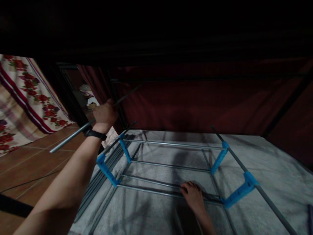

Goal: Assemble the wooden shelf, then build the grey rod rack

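My left hand is raised at the left, closed around a loose grey metal tube that slants up toward the dark red cloth. Lower down, the fingers of my right hand curl over a metal tube beside the front crossbar of a rack frame. Light-blue plastic connectors join the frame's tubes at its corners; another blue connector stands at the right front. Part of the tube under my right hand is hidden by the fingers.
A pale grey cloth surface lies under the frame. Several loose tubes rest along its left side. Dark red cloth hangs behind, and a dark post stands at left near a floral cloth and tiled floor.
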A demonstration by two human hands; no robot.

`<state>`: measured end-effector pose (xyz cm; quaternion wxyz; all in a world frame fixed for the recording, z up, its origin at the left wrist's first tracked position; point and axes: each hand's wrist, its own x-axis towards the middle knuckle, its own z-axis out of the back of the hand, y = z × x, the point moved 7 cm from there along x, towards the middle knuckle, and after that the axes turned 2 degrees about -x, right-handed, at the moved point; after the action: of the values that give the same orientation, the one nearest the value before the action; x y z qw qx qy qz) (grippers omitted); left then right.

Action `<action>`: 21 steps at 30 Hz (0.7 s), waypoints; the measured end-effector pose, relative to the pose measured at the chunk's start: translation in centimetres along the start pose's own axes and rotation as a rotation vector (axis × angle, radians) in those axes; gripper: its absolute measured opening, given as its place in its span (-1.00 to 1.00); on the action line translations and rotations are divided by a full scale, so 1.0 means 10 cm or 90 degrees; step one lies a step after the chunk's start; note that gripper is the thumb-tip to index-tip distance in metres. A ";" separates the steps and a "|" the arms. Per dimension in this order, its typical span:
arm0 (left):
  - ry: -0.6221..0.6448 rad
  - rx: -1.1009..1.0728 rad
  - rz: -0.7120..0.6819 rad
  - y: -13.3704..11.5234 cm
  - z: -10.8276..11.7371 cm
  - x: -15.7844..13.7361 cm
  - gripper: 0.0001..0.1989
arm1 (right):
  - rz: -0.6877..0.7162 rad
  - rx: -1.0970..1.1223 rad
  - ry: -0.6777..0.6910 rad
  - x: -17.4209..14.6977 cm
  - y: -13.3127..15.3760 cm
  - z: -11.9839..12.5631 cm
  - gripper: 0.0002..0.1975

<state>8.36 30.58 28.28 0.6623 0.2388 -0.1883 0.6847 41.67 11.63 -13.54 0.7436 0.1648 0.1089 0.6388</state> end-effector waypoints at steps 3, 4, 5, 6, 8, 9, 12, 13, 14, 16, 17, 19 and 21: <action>0.020 -0.067 -0.027 -0.41 0.19 -0.29 -0.43 | 0.003 -0.008 -0.006 0.00 0.00 -0.01 -0.79; 0.021 -0.077 -0.003 -0.48 0.24 -0.41 -0.49 | 0.001 -0.012 -0.005 0.00 0.00 -0.02 -0.79; 0.006 -0.089 -0.005 -0.57 0.30 -0.52 -0.55 | -0.001 -0.017 -0.003 0.00 -0.01 -0.03 -0.79; -0.011 -0.105 -0.028 -0.67 0.34 -0.65 -0.60 | -0.002 -0.022 -0.002 0.00 -0.01 -0.04 -0.78; -0.023 -0.132 -0.064 -0.83 0.38 -0.92 -0.68 | -0.001 -0.027 -0.004 0.00 -0.02 -0.05 -0.77; -0.023 -0.144 -0.086 -0.92 0.37 -1.06 -0.71 | 0.001 -0.028 -0.007 0.00 -0.02 -0.05 -0.77; -0.004 -0.178 -0.160 -1.15 0.23 -1.48 -0.77 | 0.013 -0.025 -0.010 -0.01 -0.03 -0.04 -0.76; 0.004 -0.193 -0.177 -1.21 0.15 -1.61 -0.76 | 0.020 -0.023 -0.008 -0.01 -0.03 -0.04 -0.75; 0.020 -0.210 -0.192 -1.26 0.06 -1.74 -0.74 | 0.029 -0.020 -0.005 -0.01 -0.03 -0.04 -0.75; 0.066 -0.244 -0.208 -1.32 -0.17 -1.99 -0.70 | 0.043 -0.017 -0.003 -0.01 -0.04 -0.04 -0.73; 0.094 -0.257 -0.212 -1.34 -0.30 -2.11 -0.69 | 0.046 -0.017 -0.003 -0.01 -0.04 -0.04 -0.73; 0.148 -0.274 -0.216 -1.36 -0.52 -2.32 -0.65 | 0.046 -0.024 -0.001 -0.01 -0.06 -0.05 -0.73; 0.192 -0.286 -0.222 -1.37 -0.70 -2.48 -0.61 | 0.042 -0.035 0.004 -0.01 -0.08 -0.07 -0.73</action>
<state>21.72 15.00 7.48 0.8263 0.0110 -0.1911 0.5297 42.10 11.46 -14.48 0.7261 0.1458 0.0886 0.6661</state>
